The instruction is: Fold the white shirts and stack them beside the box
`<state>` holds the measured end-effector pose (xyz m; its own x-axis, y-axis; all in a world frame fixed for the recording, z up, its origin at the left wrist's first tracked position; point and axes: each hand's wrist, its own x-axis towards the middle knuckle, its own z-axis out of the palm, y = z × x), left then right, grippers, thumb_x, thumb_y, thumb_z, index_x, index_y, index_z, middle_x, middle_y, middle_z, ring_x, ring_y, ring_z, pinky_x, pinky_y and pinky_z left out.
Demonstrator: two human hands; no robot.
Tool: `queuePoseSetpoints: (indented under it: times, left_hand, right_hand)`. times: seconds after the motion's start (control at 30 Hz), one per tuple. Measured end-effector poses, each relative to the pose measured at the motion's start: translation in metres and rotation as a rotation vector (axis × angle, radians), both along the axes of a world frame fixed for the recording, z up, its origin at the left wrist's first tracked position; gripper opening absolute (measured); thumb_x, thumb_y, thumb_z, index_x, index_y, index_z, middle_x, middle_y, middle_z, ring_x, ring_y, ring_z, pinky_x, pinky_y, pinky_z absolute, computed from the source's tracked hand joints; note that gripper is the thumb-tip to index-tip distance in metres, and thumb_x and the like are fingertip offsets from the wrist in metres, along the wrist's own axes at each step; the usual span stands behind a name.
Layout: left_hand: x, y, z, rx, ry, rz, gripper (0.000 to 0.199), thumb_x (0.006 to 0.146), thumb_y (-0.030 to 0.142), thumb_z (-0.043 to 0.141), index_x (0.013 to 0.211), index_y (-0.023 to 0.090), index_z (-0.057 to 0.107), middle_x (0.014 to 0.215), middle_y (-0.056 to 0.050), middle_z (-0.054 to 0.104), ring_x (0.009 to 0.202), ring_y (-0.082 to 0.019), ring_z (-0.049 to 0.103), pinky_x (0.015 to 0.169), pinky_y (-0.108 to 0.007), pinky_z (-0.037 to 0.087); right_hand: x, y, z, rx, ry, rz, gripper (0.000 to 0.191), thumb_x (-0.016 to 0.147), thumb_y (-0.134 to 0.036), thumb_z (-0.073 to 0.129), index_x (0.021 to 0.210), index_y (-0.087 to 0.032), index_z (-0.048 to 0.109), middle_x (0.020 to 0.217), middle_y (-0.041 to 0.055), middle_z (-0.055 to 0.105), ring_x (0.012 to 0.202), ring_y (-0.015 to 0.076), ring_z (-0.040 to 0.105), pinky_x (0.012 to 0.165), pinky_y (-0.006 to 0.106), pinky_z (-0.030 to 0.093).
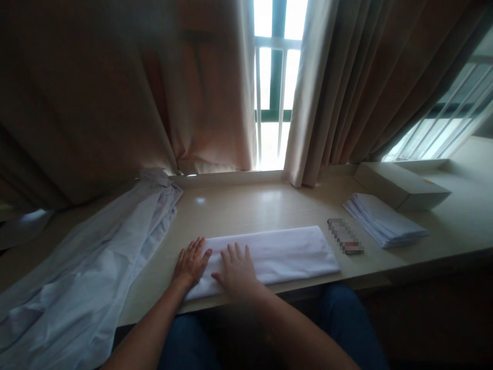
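Note:
A white cloth (290, 254), folded into a long flat strip, lies along the front edge of the pale desk (227, 208). My left hand (192, 261) rests open at the strip's left end, its fingers spread across the fold's edge. Just right of it, my right hand (238, 270) lies flat on the cloth with its fingers apart. Neither hand grips anything. The cloth surface under both palms is hidden.
Loose white fabric (100, 257) spreads over the desk's left side and hangs off the front. At right are a small blurred-out object (345, 237), a stack of folded white cloths (385, 221) and a pale box (404, 187). Curtains (215, 92) hang behind, beside a barred window.

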<state>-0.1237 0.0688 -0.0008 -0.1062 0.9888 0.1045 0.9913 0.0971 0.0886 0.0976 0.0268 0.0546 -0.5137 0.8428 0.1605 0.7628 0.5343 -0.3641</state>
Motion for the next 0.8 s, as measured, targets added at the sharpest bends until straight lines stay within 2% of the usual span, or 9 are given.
queuePoseSetpoints:
  times: [0.07,0.17,0.33,0.47,0.57,0.67,0.73,0.8]
  left_hand:
    - [0.000,0.001,0.000,0.020,0.001,-0.010,0.066,0.093,0.052,0.017,0.149,0.017,0.024,0.155,-0.007,0.026,0.143,-0.024,0.020,0.114,-0.045,0.017]
    - [0.001,0.001,0.000,0.038,0.002,-0.016,0.066,0.093,0.052,0.017,0.149,0.017,0.026,0.155,-0.007,0.026,0.143,-0.024,0.021,0.114,-0.046,0.017]
    - [0.002,0.001,-0.001,0.040,0.000,-0.007,0.066,0.093,0.052,0.019,0.148,0.016,0.027,0.155,-0.007,0.026,0.143,-0.024,0.020,0.114,-0.045,0.016]
    - [0.000,0.001,-0.003,0.044,0.004,-0.006,0.066,0.093,0.051,0.019,0.148,0.016,0.029,0.154,-0.008,0.028,0.142,-0.024,0.022,0.114,-0.045,0.018]
    - [0.007,0.000,0.007,0.120,0.041,0.033,0.066,0.092,0.048,0.023,0.148,0.012,0.028,0.154,-0.012,0.028,0.143,-0.026,0.021,0.114,-0.046,0.016]
    - [0.037,-0.004,0.030,0.238,0.100,-0.009,0.064,0.092,0.043,0.026,0.145,0.007,0.031,0.153,-0.015,0.027,0.144,-0.028,0.014,0.115,-0.050,0.009]
    - [0.071,-0.011,0.046,0.248,0.116,-0.158,0.061,0.093,0.042,0.026,0.142,0.009,0.038,0.153,-0.014,0.030,0.145,-0.028,0.012,0.116,-0.051,0.005]
    - [0.110,-0.020,0.053,0.233,0.103,-0.334,0.060,0.093,0.047,0.029,0.142,0.014,0.040,0.152,-0.011,0.031,0.145,-0.028,0.011,0.116,-0.051,0.004]
  right_hand:
    - [0.000,-0.007,-0.009,-0.024,0.000,0.010,0.074,0.091,-0.067,0.026,0.149,-0.021,0.026,0.156,0.0080,0.016,0.144,0.0300,0.005,0.114,0.056,0.002]
    - [0.021,-0.016,-0.016,-0.020,-0.002,-0.025,0.073,0.091,-0.066,0.026,0.150,-0.022,0.024,0.157,0.0074,0.014,0.144,0.0305,0.004,0.115,0.055,0.002]
    - [0.061,-0.030,-0.013,-0.052,-0.033,-0.125,0.076,0.090,-0.067,0.027,0.150,-0.020,0.025,0.156,0.0085,0.011,0.144,0.0307,0.000,0.115,0.053,0.000]
    - [0.082,-0.042,-0.015,-0.104,-0.053,-0.185,0.077,0.089,-0.067,0.030,0.150,-0.020,0.022,0.157,0.0062,0.006,0.144,0.0305,-0.005,0.115,0.055,0.001]
    - [0.088,-0.048,-0.015,-0.136,-0.044,-0.193,0.078,0.089,-0.068,0.031,0.150,-0.020,0.023,0.157,0.0067,0.004,0.143,0.0318,-0.006,0.115,0.055,0.004]
    - [0.088,-0.038,-0.004,-0.127,-0.019,-0.227,0.074,0.090,-0.066,0.028,0.148,-0.020,0.031,0.156,0.0086,0.013,0.144,0.0319,0.003,0.115,0.055,0.005]
    - [0.089,-0.023,0.007,-0.082,0.002,-0.278,0.069,0.093,-0.063,0.025,0.147,-0.021,0.033,0.155,0.0083,0.019,0.144,0.0295,0.008,0.115,0.053,0.002]
    - [0.094,-0.006,0.015,-0.041,0.010,-0.324,0.065,0.095,-0.058,0.023,0.148,-0.022,0.030,0.156,0.0071,0.019,0.145,0.0274,0.007,0.115,0.052,0.000]
